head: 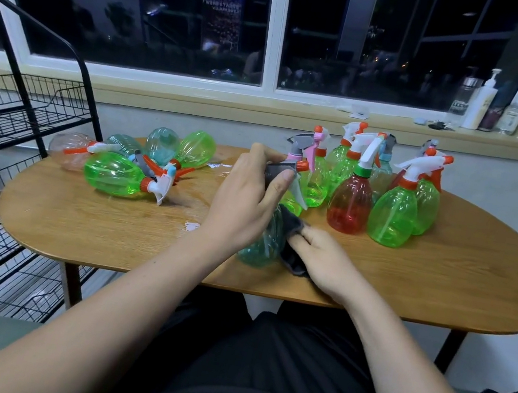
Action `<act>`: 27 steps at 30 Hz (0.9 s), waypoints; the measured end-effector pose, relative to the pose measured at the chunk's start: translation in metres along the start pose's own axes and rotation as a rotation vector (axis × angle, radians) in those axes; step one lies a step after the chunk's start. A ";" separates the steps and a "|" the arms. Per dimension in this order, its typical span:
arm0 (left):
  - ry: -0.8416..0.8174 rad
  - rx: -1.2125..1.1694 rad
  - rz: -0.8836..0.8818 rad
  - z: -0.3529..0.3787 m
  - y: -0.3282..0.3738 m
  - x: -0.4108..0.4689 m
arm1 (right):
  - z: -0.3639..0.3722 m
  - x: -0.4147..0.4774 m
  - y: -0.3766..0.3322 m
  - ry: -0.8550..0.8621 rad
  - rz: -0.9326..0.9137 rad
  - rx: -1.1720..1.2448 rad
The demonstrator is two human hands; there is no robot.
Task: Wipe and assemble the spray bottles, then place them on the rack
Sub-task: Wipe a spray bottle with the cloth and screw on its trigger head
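Currently wiped: teal bottle (262, 245), tilted, low at 6 o'clock of the worktop (106, 231); whether it touches, I cannot tell.
Left hand (243, 200): fingers clamped on the grey spray head (281, 169).
Right hand (326, 260): fingers curled into a dark cloth (293, 226), pressing it against the bottle's side.
Risk: standing bottles (393, 213) at 1 o'clock are near, so a wide stroke could topple them.
Risk: the wet patch (191, 226) at 9 o'clock could re-soil the bottle.
Rack (24, 106): 9 o'clock, well apart.

Left hand (246, 201) grip curled; right hand (326, 260) fingers curled.
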State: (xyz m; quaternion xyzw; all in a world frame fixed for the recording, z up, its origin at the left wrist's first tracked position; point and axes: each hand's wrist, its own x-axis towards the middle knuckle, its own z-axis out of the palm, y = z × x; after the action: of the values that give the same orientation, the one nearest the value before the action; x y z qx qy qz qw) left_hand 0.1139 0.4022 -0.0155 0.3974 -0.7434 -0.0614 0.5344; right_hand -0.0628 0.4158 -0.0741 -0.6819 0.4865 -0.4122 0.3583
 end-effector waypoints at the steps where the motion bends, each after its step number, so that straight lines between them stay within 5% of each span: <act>1: -0.002 -0.002 0.001 0.000 0.000 0.000 | -0.001 0.001 0.001 -0.001 -0.002 -0.075; 8: -0.025 -0.018 -0.030 0.006 0.001 0.001 | -0.001 0.007 -0.021 0.037 0.002 -0.234; 19: -0.025 -0.046 -0.121 0.013 -0.002 0.004 | 0.010 0.009 -0.023 0.115 -0.016 0.346; 27: -0.045 -0.140 -0.253 0.013 0.010 0.007 | 0.008 0.006 -0.014 0.115 -0.038 0.108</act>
State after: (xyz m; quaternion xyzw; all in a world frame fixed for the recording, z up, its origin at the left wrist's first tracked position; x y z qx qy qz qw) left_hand 0.0965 0.4006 -0.0109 0.4485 -0.6929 -0.1887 0.5320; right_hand -0.0488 0.4144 -0.0632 -0.6457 0.4703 -0.4833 0.3582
